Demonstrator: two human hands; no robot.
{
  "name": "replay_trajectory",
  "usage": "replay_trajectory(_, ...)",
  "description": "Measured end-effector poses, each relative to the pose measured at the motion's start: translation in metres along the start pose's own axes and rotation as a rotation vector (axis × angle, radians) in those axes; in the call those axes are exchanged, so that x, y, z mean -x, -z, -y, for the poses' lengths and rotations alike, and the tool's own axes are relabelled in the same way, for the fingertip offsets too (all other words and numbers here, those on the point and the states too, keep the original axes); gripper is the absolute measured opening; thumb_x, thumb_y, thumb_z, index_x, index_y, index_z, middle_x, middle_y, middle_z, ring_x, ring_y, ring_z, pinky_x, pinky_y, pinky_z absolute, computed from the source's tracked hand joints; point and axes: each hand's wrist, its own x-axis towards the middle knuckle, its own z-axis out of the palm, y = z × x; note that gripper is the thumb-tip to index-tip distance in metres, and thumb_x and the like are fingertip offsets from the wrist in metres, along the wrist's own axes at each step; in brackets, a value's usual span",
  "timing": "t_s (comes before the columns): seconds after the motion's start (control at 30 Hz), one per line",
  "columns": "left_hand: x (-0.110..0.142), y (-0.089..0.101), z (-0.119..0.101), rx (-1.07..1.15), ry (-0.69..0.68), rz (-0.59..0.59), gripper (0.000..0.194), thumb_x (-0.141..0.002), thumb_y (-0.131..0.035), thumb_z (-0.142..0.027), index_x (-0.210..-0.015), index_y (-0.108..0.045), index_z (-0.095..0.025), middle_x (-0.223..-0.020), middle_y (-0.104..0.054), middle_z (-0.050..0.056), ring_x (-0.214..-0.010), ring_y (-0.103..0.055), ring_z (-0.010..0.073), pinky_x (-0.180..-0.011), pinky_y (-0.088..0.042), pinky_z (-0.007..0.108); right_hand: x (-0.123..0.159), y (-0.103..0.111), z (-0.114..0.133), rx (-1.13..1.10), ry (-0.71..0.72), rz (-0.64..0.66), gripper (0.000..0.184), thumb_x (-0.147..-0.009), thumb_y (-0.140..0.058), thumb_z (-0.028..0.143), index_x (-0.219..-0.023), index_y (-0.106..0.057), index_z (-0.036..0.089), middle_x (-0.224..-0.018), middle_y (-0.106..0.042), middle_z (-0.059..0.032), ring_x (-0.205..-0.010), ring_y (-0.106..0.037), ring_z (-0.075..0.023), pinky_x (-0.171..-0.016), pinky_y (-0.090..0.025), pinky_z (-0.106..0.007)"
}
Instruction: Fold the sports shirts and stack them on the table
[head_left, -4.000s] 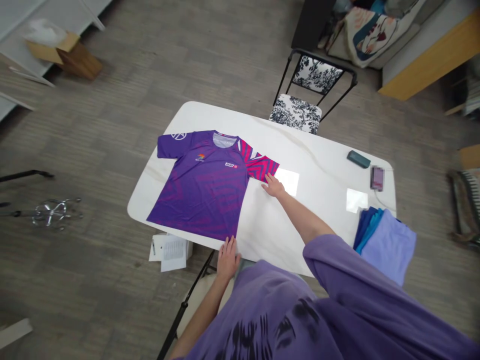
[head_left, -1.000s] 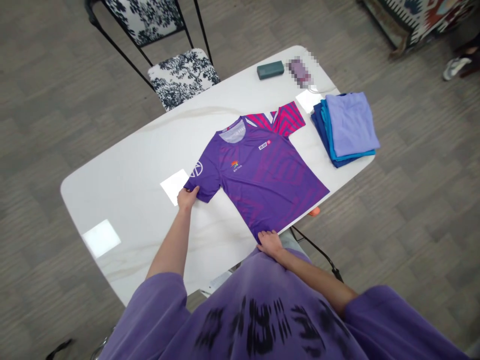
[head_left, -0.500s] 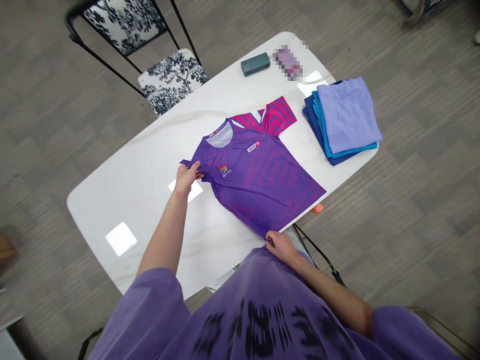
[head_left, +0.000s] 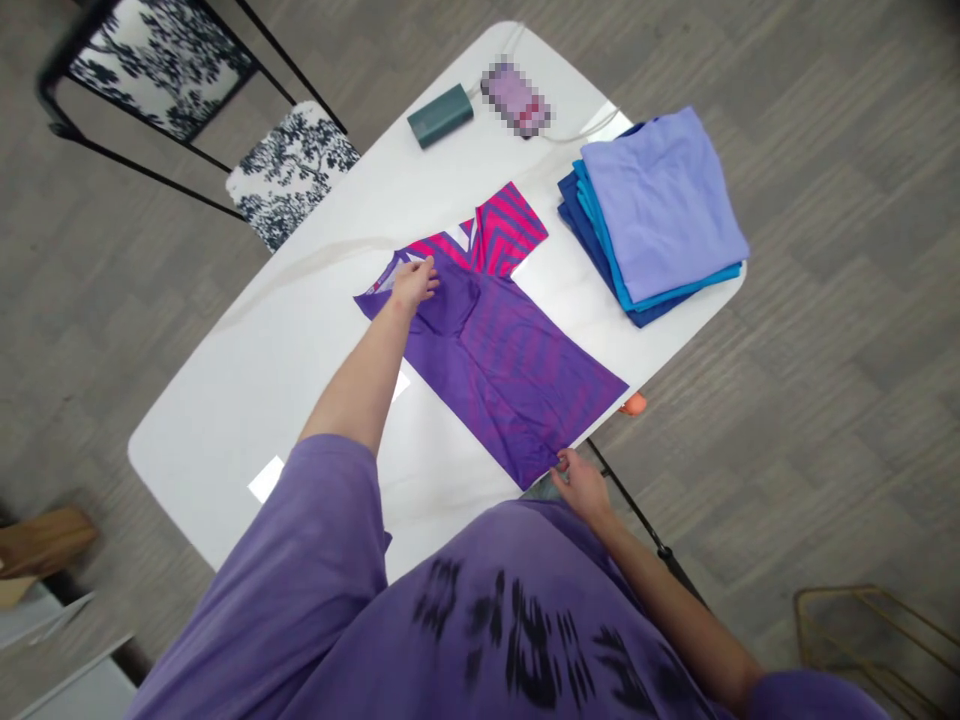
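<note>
A purple sports T-shirt [head_left: 525,350] with a pink-striped sleeve lies across the white table, its near side folded inward over the front. On the folded part by the collar is my left hand [head_left: 415,284], its fingers apart and touching the cloth. At the hem by the table's near edge, my right hand [head_left: 581,485] pinches the bottom corner of the T-shirt between thumb and fingers. The chest logos are covered by the fold.
A stack of folded clothes [head_left: 664,215], lilac on top of blue ones, sits at the table's right end. Behind the T-shirt are a dark green power bank [head_left: 441,116] and a blurred-out phone [head_left: 517,98] with a cable. A patterned chair [head_left: 289,170] stands at the far side.
My left hand has carried the near sleeve and side inward over the shirt's front, towards the collar, and its fingers have loosened. My right hand stays at the hem. The view has shifted.
</note>
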Motion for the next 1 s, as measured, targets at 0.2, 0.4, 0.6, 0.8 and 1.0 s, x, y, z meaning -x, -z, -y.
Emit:
replay_trajectory(0.2,0.051,-0.017,0.044,-0.540,-0.432,-0.127,0.054,-0.104,-0.055,-0.038,-0.155,-0.061,-0.020,-0.170,-0.049,0.017,-0.162,-0.040,0.0341,-0.135,-0.031,0.056,-0.011,0.004,-0.007,0.115,0.133,-0.034,0.029,-0.107,-0.053,0.041,-0.126,-0.067,0.024,-0.111,-0.076,-0.0114,-0.107,-0.070,-0.0309,-0.096,-0.049,-0.041)
replay_trajectory(0.4,0.072,-0.031,0.079,-0.667,-0.469,-0.062,0.073,-0.108,-0.045,-0.053,-0.175,-0.039,-0.024,-0.184,-0.030,0.010,-0.174,-0.014,0.0335,-0.139,-0.018,0.062,-0.085,0.058,-0.007,0.182,0.242,-0.349,0.042,-0.112,-0.044,0.046,-0.139,-0.064,0.020,-0.135,-0.068,-0.0180,-0.124,-0.060,-0.0342,-0.107,-0.045,-0.046)
replay_trajectory(0.6,0.059,-0.044,0.074,-0.690,-0.688,0.092,0.070,-0.112,-0.036,-0.051,-0.175,-0.038,-0.024,-0.184,-0.030,0.005,-0.175,-0.013,0.0287,-0.143,-0.012,0.056,-0.210,0.140,-0.017,0.299,0.324,-0.528,0.044,-0.110,-0.046,0.050,-0.132,-0.064,0.016,-0.126,-0.065,-0.0204,-0.115,-0.054,-0.0352,-0.102,-0.042,-0.048)
replay_trajectory(0.8,0.053,-0.038,0.068,-0.682,-0.856,0.290,0.064,-0.114,-0.030,-0.049,-0.173,-0.042,-0.027,-0.183,-0.034,0.002,-0.174,-0.014,0.0236,-0.144,-0.013,0.051,-0.245,0.141,-0.031,0.403,0.325,-0.541,0.039,-0.107,-0.050,0.051,-0.118,-0.068,0.017,-0.118,-0.063,-0.0190,-0.109,-0.051,-0.0357,-0.098,-0.039,-0.050)
replay_trajectory(1.0,0.033,-0.051,0.061,-0.682,-0.591,-0.065,0.076,-0.112,-0.034,-0.056,-0.180,-0.024,-0.024,-0.186,-0.021,0.006,-0.175,-0.002,0.0283,-0.143,-0.008,0.058,-0.250,0.142,-0.037,0.417,0.316,-0.509,0.033,-0.105,-0.054,0.049,-0.110,-0.068,0.019,-0.113,-0.062,-0.0176,-0.105,-0.050,-0.0352,-0.096,-0.040,-0.050)
